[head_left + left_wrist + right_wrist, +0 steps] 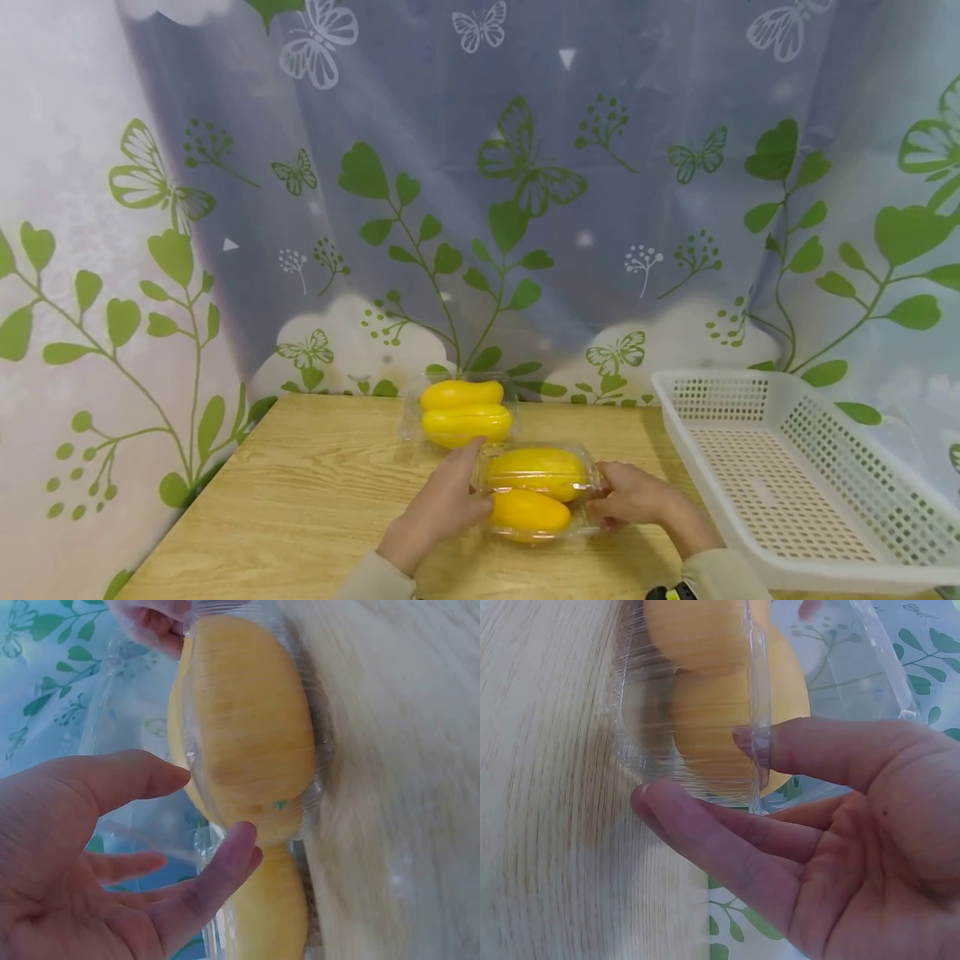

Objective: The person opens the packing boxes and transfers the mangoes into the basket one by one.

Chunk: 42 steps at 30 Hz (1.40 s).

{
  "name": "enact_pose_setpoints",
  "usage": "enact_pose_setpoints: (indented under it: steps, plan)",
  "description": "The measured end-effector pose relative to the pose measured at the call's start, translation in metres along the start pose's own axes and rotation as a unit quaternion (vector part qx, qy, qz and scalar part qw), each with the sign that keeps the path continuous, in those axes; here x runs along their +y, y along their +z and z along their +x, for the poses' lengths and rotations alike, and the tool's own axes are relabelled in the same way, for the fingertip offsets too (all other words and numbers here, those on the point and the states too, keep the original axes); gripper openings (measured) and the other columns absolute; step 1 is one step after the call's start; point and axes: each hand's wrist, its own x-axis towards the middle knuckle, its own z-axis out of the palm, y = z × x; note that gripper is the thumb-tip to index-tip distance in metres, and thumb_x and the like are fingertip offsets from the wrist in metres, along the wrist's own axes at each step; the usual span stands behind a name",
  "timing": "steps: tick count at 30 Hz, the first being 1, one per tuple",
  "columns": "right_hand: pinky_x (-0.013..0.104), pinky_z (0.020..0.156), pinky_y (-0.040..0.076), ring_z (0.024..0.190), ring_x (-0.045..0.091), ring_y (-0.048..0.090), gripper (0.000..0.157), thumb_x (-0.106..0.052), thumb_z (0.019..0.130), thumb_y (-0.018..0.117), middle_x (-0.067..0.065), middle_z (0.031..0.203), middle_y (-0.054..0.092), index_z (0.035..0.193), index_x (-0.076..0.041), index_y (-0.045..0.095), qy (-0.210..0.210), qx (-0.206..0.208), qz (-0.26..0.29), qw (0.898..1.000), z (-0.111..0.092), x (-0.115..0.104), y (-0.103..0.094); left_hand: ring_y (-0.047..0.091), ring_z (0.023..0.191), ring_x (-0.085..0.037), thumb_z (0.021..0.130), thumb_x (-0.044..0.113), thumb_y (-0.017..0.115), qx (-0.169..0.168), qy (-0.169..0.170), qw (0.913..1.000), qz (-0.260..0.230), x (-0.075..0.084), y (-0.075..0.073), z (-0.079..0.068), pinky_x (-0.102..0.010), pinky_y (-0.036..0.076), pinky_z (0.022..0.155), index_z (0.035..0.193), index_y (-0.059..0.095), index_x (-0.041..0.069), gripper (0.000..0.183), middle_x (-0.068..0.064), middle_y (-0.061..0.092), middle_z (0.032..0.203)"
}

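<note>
A clear plastic clamshell box [588,467] with two yellow mango-like fruits [536,472] sits between the two hands on the table. My right hand [637,500] grips the box's right end, thumb over its rim [760,712] and fingers at the bottom corner. At the left end is my left hand [442,504], its thumb and fingers spread apart; in the left wrist view its fingertips [241,836] lie close to the box wall. Just behind stands a second clear box [411,421], holding two longer yellow fruits [465,423].
A white perforated plastic basket [701,492] stands at the right. The wooden table [300,483] ends at the back against a curtain [450,167] printed with leaves and butterflies. Bare wood shows on the left.
</note>
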Motion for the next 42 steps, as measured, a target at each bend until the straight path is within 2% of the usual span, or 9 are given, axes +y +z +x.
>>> enact_pose_setpoints:
  steps: [5,8,13,19,26,33,38,42]
  plan:
    - [0.035,0.065,0.064,0.066,0.016,0.067,0.069,-0.004,0.096,0.066,0.011,0.084,0.066,0.148,0.023,0.029,0.025,0.0,-0.001,1.0,-0.001,-0.002,0.0,0.06,0.122,-0.041,0.086,0.015,0.077,0.011,-0.014,0.9998,0.005,-0.002,-0.004,0.0,-0.053,0.057,0.099,0.144,0.043,-0.009,0.071,-0.029,0.051,0.144]
    - [0.035,0.064,0.064,0.066,0.016,0.067,0.069,-0.005,0.096,0.065,0.012,0.082,0.067,0.149,0.021,0.029,0.03,-0.001,-0.006,1.0,-0.002,-0.003,0.0,0.057,0.126,-0.043,0.085,0.02,0.08,0.012,-0.033,0.9993,0.008,-0.004,-0.005,-0.001,-0.056,0.054,0.103,0.137,0.048,-0.008,0.067,-0.028,0.054,0.14]
    - [0.036,0.063,0.064,0.066,0.018,0.068,0.078,-0.006,0.096,0.065,0.012,0.087,0.067,0.153,0.022,0.02,0.036,-0.002,-0.004,0.999,-0.001,-0.004,0.0,0.056,0.126,-0.042,0.088,0.024,0.077,-0.011,-0.048,0.9987,-0.012,-0.01,-0.006,0.001,-0.059,0.053,0.102,0.138,0.049,-0.009,0.066,-0.027,0.053,0.14]
    - [0.037,0.063,0.065,0.065,0.018,0.067,0.08,-0.005,0.096,0.066,0.013,0.087,0.067,0.154,0.021,0.018,0.037,-0.004,0.003,0.999,-0.001,-0.003,0.0,0.054,0.128,-0.043,0.088,0.023,0.072,-0.041,-0.044,0.9966,-0.057,-0.023,-0.003,0.004,-0.06,0.052,0.101,0.142,0.044,-0.01,0.069,-0.029,0.051,0.142]
    - [0.037,0.063,0.065,0.066,0.019,0.068,0.082,-0.007,0.096,0.067,0.013,0.087,0.067,0.154,0.021,0.016,0.043,-0.004,0.004,0.999,-0.001,-0.004,0.0,0.058,0.116,-0.038,0.086,0.021,0.073,-0.04,-0.045,0.9933,-0.098,-0.031,0.003,0.008,-0.054,0.056,0.092,0.146,0.039,-0.007,0.074,-0.025,0.053,0.131]
    - [0.037,0.063,0.065,0.065,0.019,0.068,0.082,-0.007,0.096,0.066,0.014,0.088,0.066,0.153,0.023,0.015,0.032,-0.009,0.009,0.999,-0.002,-0.004,-0.001,0.063,0.093,-0.025,0.085,0.009,0.071,-0.048,-0.062,0.9774,-0.197,-0.03,0.012,0.01,-0.039,0.064,0.063,0.151,0.026,-0.006,0.081,-0.025,0.048,0.13]
    - [0.038,0.063,0.065,0.065,0.019,0.068,0.079,-0.007,0.096,0.066,0.015,0.087,0.066,0.152,0.022,0.019,0.027,-0.012,0.01,1.0,-0.002,-0.003,-0.001,0.067,0.084,-0.022,0.085,0.003,0.069,-0.054,-0.065,0.9697,-0.229,-0.029,0.014,0.009,-0.042,0.065,0.059,0.157,0.017,-0.008,0.089,-0.029,0.047,0.134]
    - [0.038,0.063,0.065,0.065,0.02,0.069,0.079,-0.007,0.096,0.066,0.015,0.088,0.066,0.152,0.022,0.019,0.029,-0.012,0.008,0.999,-0.002,-0.003,-0.001,0.068,0.071,-0.023,0.087,0.005,0.068,-0.064,-0.068,0.9683,-0.232,-0.028,0.014,0.008,-0.043,0.065,0.06,0.159,0.013,-0.008,0.091,-0.032,0.047,0.137]
